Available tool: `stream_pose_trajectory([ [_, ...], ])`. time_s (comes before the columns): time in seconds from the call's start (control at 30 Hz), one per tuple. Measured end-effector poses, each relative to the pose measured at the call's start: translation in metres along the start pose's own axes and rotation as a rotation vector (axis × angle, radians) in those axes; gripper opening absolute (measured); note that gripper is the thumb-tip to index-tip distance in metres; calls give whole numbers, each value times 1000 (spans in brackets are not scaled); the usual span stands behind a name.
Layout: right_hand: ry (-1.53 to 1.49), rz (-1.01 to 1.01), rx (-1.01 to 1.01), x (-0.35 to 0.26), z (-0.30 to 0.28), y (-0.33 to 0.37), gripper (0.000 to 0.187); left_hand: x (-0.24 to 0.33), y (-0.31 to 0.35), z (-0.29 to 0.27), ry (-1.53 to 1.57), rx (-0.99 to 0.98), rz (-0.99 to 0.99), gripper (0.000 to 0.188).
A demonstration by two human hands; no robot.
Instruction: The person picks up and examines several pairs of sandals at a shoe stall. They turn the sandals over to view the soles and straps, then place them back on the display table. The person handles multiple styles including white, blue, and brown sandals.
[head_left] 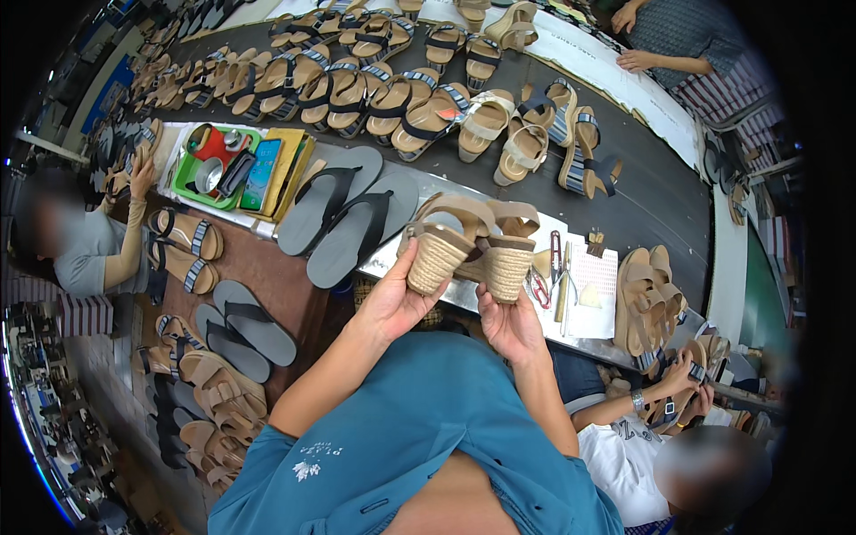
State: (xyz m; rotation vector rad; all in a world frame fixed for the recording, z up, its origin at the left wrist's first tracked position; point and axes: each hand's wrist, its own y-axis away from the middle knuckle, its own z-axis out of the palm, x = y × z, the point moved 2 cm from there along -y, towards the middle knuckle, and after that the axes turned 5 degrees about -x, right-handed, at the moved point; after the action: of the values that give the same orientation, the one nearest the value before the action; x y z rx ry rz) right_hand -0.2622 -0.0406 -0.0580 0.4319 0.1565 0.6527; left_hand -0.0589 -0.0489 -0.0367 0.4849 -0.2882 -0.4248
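A pair of tan wedge sandals with woven rope heels is held up before me, heels facing me. My left hand [399,299] grips the left wedge sandal [439,254] by its side, thumb near the strap. The right wedge sandal [506,263] rests in my right hand [511,323], whose fingers close around the bottom of its heel. The two sandals are close side by side, above the front edge of the metal work table [379,265]. Just left of them lie grey flip-flops [364,218] with black straps.
Many sandals [343,94] line the dark conveyor belt [655,218] beyond. A green tray [192,183] with cups, a phone [260,174], pliers [565,285] and a paper sheet [593,281] lie on the table. Tan sandals [649,303] stand at right. Co-workers sit left and right; another's hands are far right.
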Motion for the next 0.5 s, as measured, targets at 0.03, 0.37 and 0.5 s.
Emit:
stream_pose_trajectory([
  [0.03, -20, -16, 1, -1, -2, -1, 40, -1, -4, -1, 49, 25, -18, 40],
  [0.37, -28, -36, 32, 6, 0, 1, 40, 1, -1, -4, 51, 36, 1, 36],
  [0.5, 9, -54, 55, 11, 4, 2, 42, -1, 1, -4, 60, 58, 4, 36],
])
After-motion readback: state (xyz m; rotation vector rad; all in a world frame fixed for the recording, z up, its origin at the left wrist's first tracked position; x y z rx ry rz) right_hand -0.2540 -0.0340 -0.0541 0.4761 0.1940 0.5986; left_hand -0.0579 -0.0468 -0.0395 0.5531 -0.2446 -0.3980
